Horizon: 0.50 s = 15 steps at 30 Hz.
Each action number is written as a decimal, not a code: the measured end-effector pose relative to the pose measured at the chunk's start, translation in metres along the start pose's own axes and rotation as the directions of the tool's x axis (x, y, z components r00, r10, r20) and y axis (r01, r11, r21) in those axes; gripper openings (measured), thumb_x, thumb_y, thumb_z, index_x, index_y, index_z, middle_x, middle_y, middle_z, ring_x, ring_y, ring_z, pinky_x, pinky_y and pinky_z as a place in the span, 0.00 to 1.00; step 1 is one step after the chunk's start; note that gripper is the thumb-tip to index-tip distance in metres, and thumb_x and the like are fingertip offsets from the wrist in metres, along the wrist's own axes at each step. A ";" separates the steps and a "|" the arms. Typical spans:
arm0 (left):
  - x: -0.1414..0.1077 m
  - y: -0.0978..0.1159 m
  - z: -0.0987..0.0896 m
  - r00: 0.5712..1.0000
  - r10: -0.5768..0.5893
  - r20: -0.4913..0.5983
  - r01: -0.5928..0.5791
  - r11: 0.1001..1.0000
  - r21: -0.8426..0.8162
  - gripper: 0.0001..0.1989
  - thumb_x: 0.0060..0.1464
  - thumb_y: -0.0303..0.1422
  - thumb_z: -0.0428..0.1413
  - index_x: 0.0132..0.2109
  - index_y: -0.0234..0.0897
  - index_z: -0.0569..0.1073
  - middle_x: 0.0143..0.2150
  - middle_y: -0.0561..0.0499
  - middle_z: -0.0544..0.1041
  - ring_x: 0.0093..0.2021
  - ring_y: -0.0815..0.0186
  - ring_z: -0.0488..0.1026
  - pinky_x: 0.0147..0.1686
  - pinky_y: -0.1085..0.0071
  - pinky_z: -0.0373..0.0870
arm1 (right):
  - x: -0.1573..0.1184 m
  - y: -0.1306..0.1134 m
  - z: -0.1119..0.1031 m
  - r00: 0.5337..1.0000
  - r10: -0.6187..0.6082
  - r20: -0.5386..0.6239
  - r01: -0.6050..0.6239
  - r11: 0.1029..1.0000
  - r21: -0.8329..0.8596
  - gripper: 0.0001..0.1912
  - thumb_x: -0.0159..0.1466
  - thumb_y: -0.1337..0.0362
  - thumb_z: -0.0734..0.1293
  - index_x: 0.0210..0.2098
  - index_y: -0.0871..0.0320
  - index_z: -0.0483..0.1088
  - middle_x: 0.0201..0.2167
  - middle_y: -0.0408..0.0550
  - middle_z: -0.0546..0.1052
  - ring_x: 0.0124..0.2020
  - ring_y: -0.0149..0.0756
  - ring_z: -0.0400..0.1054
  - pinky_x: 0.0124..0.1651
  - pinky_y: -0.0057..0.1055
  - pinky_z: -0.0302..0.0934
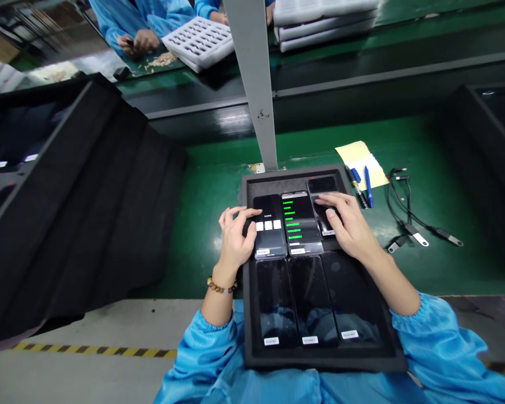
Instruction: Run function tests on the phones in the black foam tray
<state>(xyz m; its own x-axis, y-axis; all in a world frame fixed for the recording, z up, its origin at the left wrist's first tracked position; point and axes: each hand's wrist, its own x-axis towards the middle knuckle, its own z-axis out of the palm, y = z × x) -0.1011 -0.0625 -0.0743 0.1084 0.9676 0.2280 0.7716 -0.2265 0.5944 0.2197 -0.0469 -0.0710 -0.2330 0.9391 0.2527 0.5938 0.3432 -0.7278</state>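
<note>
A black foam tray (249,314) holds several smartphones in two rows. My left hand (235,238) lies by the upper left phone (269,244), fingers stretched out and one fingertip over its screen, which shows white squares. In the middle, another phone (301,224) displays green lines of text on black. My right hand (349,224) rests over the upper right phone (321,188), fingers extended across its dark glass, thumb near its lower part. That phone sits a little higher in the tray than its neighbours. The lower row phones (313,300) are dark, each with a white label.
Right of the tray lie yellow paper (357,151), a blue pen (368,188), a dark marker (357,191) and short cables (408,207). Stacked black trays (122,185) stand left, another black tray (471,140) right. A grey post (256,84) rises behind. Co-workers' hands (141,42) are across.
</note>
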 end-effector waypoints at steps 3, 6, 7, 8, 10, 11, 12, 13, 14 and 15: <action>0.000 0.000 0.000 1.000 -0.002 -0.003 0.002 1.000 0.002 0.16 0.70 0.35 0.50 0.58 0.46 0.78 0.58 0.50 0.83 0.67 0.52 0.70 0.77 0.44 0.48 | -0.001 0.000 0.000 1.000 -0.004 0.005 0.004 1.000 0.003 0.23 0.81 0.53 0.56 0.69 0.48 0.69 0.64 0.52 0.79 0.70 0.52 0.62 0.73 0.63 0.60; -0.001 -0.001 0.001 1.000 0.012 0.000 -0.012 1.000 -0.005 0.16 0.71 0.35 0.50 0.58 0.46 0.78 0.58 0.50 0.83 0.67 0.53 0.70 0.77 0.44 0.47 | -0.002 0.002 0.000 1.000 0.002 0.000 -0.002 1.000 0.005 0.22 0.81 0.54 0.56 0.70 0.48 0.68 0.64 0.51 0.79 0.70 0.51 0.63 0.74 0.61 0.60; -0.001 -0.002 0.001 1.000 0.012 0.004 -0.012 1.000 -0.004 0.16 0.71 0.35 0.50 0.58 0.46 0.78 0.58 0.50 0.83 0.67 0.53 0.70 0.77 0.44 0.47 | -0.002 0.002 0.000 1.000 0.002 -0.002 -0.002 1.000 0.006 0.22 0.81 0.54 0.56 0.70 0.48 0.68 0.64 0.52 0.79 0.70 0.51 0.63 0.73 0.61 0.60; -0.001 -0.002 0.001 1.000 0.010 0.005 -0.010 1.000 0.000 0.16 0.71 0.35 0.50 0.58 0.46 0.78 0.58 0.49 0.83 0.67 0.53 0.69 0.77 0.44 0.47 | -0.002 0.002 0.001 1.000 0.000 -0.001 0.000 1.000 0.007 0.23 0.81 0.54 0.56 0.70 0.48 0.68 0.63 0.52 0.79 0.70 0.51 0.63 0.73 0.61 0.60; -0.002 -0.002 0.001 1.000 0.002 0.004 -0.002 1.000 0.011 0.16 0.71 0.35 0.50 0.58 0.46 0.78 0.58 0.49 0.83 0.68 0.53 0.69 0.78 0.44 0.47 | -0.001 0.002 0.001 1.000 -0.007 0.002 0.007 1.000 0.009 0.23 0.81 0.54 0.56 0.70 0.48 0.68 0.63 0.52 0.79 0.70 0.52 0.63 0.73 0.62 0.60; -0.002 -0.003 0.001 1.000 -0.002 0.002 0.002 1.000 0.015 0.16 0.71 0.35 0.50 0.59 0.46 0.78 0.58 0.49 0.83 0.68 0.53 0.69 0.78 0.44 0.47 | -0.001 0.002 0.001 1.000 -0.010 0.003 0.010 1.000 0.010 0.23 0.81 0.54 0.56 0.70 0.48 0.68 0.63 0.52 0.79 0.70 0.52 0.63 0.73 0.63 0.60; -0.002 -0.002 0.001 1.000 -0.004 0.002 0.004 1.000 0.016 0.16 0.71 0.35 0.50 0.59 0.46 0.78 0.59 0.49 0.83 0.68 0.53 0.69 0.78 0.44 0.46 | -0.001 0.001 0.001 1.000 -0.011 0.003 0.011 1.000 0.010 0.23 0.81 0.53 0.56 0.70 0.48 0.68 0.63 0.53 0.79 0.69 0.52 0.63 0.73 0.63 0.61; -0.002 -0.002 0.001 1.000 -0.005 0.003 0.005 1.000 0.017 0.16 0.72 0.35 0.50 0.59 0.46 0.78 0.59 0.49 0.83 0.68 0.53 0.69 0.78 0.43 0.46 | -0.001 0.001 0.001 1.000 -0.011 0.002 0.011 1.000 0.009 0.23 0.81 0.53 0.56 0.70 0.48 0.68 0.62 0.52 0.80 0.69 0.52 0.63 0.73 0.63 0.61; -0.002 -0.002 0.002 1.000 -0.004 0.006 0.004 1.000 0.015 0.16 0.72 0.36 0.49 0.59 0.46 0.78 0.59 0.49 0.83 0.68 0.53 0.69 0.78 0.43 0.45 | -0.001 0.001 0.000 1.000 -0.009 0.000 0.009 1.000 0.007 0.23 0.81 0.54 0.56 0.70 0.48 0.68 0.62 0.52 0.80 0.69 0.52 0.64 0.72 0.62 0.61; -0.002 -0.002 0.002 1.000 -0.002 0.007 0.002 1.000 0.011 0.16 0.72 0.36 0.49 0.59 0.46 0.78 0.59 0.49 0.83 0.68 0.53 0.69 0.78 0.43 0.45 | -0.001 0.000 0.000 1.000 -0.007 -0.001 0.007 1.000 0.004 0.23 0.81 0.54 0.56 0.70 0.48 0.68 0.61 0.52 0.80 0.69 0.52 0.64 0.72 0.62 0.61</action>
<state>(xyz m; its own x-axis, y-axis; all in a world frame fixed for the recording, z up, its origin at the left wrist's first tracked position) -0.1020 -0.0638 -0.0776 0.1116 0.9689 0.2210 0.7785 -0.2235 0.5865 0.2200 -0.0477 -0.0716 -0.2364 0.9365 0.2589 0.5889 0.3500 -0.7285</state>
